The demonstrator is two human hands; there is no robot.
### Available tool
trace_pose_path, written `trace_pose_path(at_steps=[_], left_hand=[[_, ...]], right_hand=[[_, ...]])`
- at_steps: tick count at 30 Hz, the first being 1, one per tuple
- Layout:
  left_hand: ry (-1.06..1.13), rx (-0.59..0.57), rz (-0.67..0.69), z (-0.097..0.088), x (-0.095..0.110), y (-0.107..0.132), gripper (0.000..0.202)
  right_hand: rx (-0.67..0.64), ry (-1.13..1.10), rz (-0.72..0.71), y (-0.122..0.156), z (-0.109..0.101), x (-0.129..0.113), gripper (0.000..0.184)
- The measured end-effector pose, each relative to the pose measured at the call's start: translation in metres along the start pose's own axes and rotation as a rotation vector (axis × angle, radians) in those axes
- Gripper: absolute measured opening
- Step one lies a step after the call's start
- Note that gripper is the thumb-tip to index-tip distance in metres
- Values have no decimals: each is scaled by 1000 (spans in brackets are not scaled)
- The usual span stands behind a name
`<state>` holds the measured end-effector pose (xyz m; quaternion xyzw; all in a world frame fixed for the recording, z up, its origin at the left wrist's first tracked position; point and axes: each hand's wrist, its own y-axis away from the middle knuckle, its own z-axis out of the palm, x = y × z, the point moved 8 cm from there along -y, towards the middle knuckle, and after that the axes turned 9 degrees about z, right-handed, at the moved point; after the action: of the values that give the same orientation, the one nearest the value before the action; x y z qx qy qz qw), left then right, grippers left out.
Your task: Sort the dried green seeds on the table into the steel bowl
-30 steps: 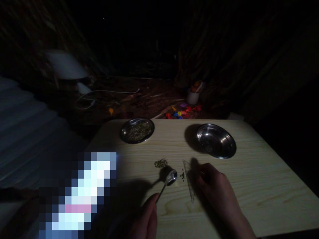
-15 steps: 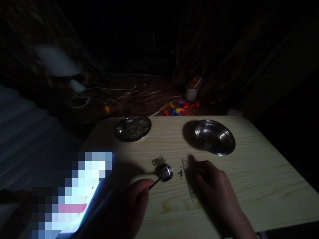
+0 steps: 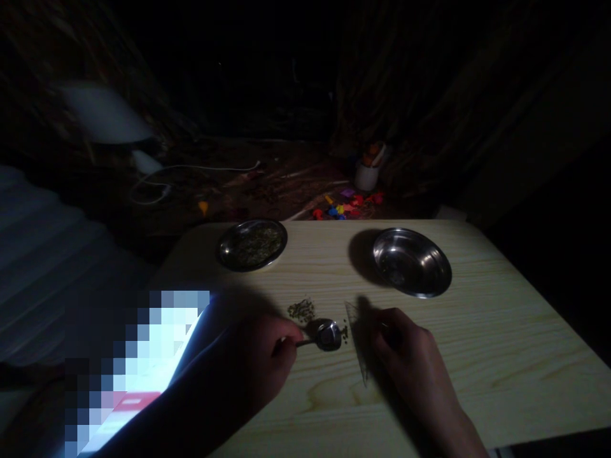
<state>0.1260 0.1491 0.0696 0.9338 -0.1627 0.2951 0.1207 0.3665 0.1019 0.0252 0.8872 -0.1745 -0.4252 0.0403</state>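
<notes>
My left hand [image 3: 277,356] is closed round the handle of a metal spoon [image 3: 329,335], its bowl low over the table. By the tip of the spoon lies a small group of green grains, perhaps mung beans [image 3: 345,332]. A larger pile of similar green grains [image 3: 300,310] sits just behind the spoon. My right hand [image 3: 401,343] is closed, pinching a clear triangular ruler [image 3: 354,331] whose long edge stands beside the small group. The ruler's grip point is hidden by fingers and shadow.
Toward the back of the wooden table [image 3: 305,407] stand a metal dish of greenish contents [image 3: 252,245] on the left and a metal bowl [image 3: 412,263] on the right. A lit screen [image 3: 157,356] glows at lower left. Beyond are a white lamp [image 3: 105,114] and colourful pieces [image 3: 341,208].
My left hand has carried the spoon right and slightly forward, bringing its bowl up to the small group of grains. The right hand and ruler have barely moved.
</notes>
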Motion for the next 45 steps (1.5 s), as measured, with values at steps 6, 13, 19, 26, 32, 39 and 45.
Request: trace_pose_path(at_steps=[6,13,19,26,32,39,45], left_hand=[[28,-58,-45,2,6,0,40],[26,-12,5,8,-8,-2,39],[6,-43,-5,15,-17,-8,36],[36,-115,13,17,-13,-10,36],[48,-83,1,18,-22,-10,35],[100,-67,-28,18,-22,-6,39],[132,-81,-53,20,-24,-3,38]], right_hand=[[-9,-60,-20,2,2,-8,25],[-4,-77,-9,2,3,-6,27],[-14,-98,-34,1,5,-9,28],[-40,-128,-74,2,5,-19,33],[-43,-174,-94,3,5,-22,33],[-39,-179,-103,6,4,-27,29],[-20,-159,-112,8,2,-30,29]])
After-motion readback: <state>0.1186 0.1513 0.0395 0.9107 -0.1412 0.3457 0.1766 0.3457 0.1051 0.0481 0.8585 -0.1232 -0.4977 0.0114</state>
